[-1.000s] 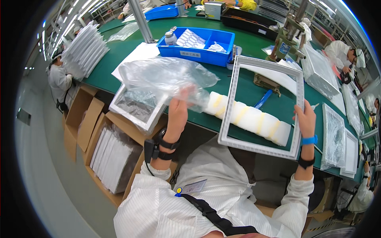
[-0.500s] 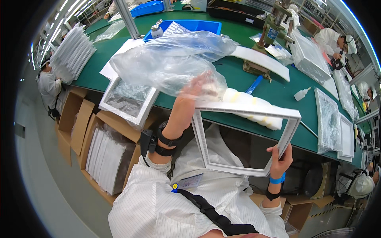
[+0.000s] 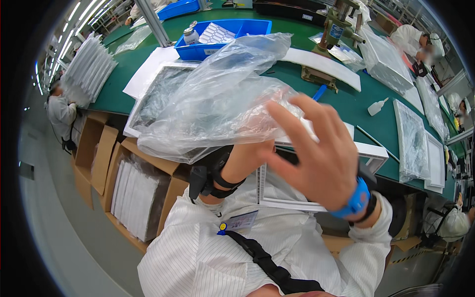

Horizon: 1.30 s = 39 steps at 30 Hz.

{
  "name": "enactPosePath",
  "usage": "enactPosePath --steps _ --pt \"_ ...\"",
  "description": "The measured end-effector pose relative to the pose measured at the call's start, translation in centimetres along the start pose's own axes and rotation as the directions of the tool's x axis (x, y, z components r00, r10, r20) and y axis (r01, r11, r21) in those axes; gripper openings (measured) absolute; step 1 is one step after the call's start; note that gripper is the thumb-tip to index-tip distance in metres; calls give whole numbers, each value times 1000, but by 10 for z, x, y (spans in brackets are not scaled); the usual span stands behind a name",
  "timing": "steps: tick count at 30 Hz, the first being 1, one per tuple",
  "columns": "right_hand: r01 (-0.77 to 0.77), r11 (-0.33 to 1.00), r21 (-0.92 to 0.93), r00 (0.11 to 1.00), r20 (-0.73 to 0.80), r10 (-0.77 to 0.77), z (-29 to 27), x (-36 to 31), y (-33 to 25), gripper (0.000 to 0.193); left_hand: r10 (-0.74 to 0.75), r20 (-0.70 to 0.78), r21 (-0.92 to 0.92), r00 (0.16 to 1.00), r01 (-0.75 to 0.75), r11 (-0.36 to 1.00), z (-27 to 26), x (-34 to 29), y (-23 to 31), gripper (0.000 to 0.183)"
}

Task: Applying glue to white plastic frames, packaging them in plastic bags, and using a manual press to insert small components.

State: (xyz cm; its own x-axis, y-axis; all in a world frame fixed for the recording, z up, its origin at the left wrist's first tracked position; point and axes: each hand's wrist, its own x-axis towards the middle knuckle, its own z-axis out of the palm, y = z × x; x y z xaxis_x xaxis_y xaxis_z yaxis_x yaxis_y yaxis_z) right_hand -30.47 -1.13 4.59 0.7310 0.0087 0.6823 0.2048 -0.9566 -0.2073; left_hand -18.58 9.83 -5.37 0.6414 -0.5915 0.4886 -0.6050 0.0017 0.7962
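Seemingly propped between lap (image 3: 282, 189) and green tabletop (image 3: 354, 106), the white rectangular frame (image 3: 292, 204) leaves the spread-fingered right hand (image 3: 321, 153) free beside a clear plastic bag (image 3: 208, 111) partly veiling the left hand (image 3: 259, 148), whose grip I cannot tell.

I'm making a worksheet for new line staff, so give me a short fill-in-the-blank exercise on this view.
1. The bag at the left hand is made of clear ____.
2. The wristband nearest the right hand is coloured ____.
3. The frame partly hidden by the right hand is coloured ____.
4. The white panels stand in an open box made of brown ____.

Missing words: plastic; blue; white; cardboard.
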Motion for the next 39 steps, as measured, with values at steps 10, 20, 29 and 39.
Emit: enactPosePath --steps 10,20,29,39 --pt "-448 894 33 893 -28 449 -43 -19 90 12 -127 5 -518 992 112 848 -15 -3 -16 39" --pt "-552 688 472 733 -119 670 -43 -109 156 18 27 -84 -84 996 -34 996 -1 -11 -46 56" --pt "-455 317 832 419 -114 901 -6 -155 135 38 -301 -150 -763 942 83 641 20 -16 -43 38" --pt "-499 519 694 500 -259 827 18 -187 135 37 -265 -248 -543 932 93 835 23 -12 -44 31"
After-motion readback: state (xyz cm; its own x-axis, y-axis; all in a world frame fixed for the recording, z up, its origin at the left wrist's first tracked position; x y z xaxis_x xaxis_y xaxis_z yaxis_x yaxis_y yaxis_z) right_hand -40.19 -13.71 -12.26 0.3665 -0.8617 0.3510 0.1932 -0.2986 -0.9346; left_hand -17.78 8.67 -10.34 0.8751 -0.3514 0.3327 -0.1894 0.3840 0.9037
